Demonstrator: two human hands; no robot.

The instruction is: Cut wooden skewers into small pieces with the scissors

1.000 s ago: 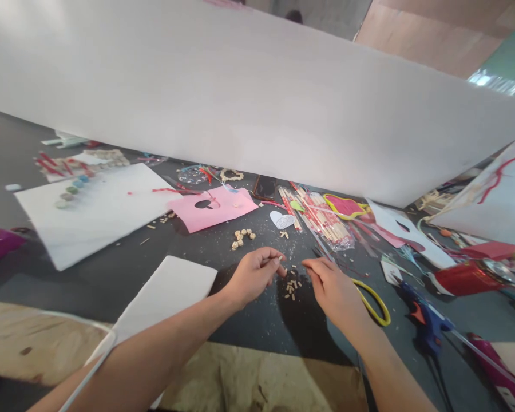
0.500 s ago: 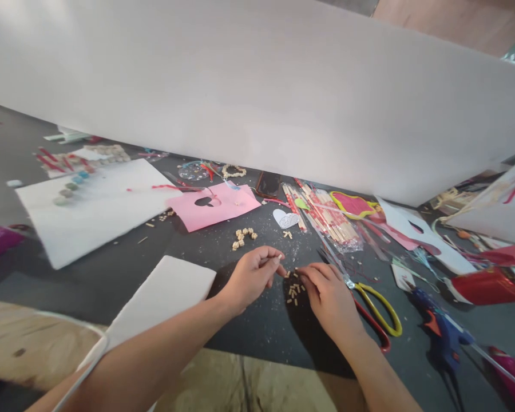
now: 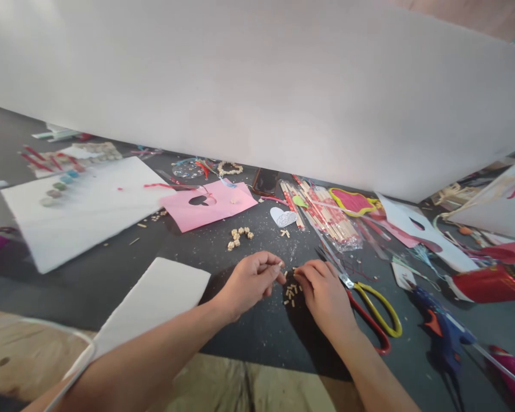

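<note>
My left hand (image 3: pixel 254 280) is closed in a pinch, with a tiny pale piece of cut wooden stick (image 3: pixel 281 264) at the fingertips. Close by on the right, my right hand (image 3: pixel 325 290) has its thumb and fingers drawn together low over the dark table; whatever is between them is hidden. Between the hands lies a loose pile of short cut stick pieces (image 3: pixel 290 294). Beyond my left hand sit several small pale clusters (image 3: pixel 240 236), seemingly built from similar bits. A white paper heart with a patterned part (image 3: pixel 283 217) lies farther back.
Scissors with red and yellow handles (image 3: pixel 375 309) lie beside my right hand. A blue glue gun (image 3: pixel 442 326) and a red can (image 3: pixel 491 283) are farther right. Bagged sticks (image 3: pixel 326 214), pink paper (image 3: pixel 210 206), a phone (image 3: pixel 266 181) and white boards (image 3: pixel 154 297) surround the work area.
The view has shifted slightly. My right hand's thumb and fingers have come closer together at the pile's edge. My left hand keeps its pinch, almost in the same place.
</note>
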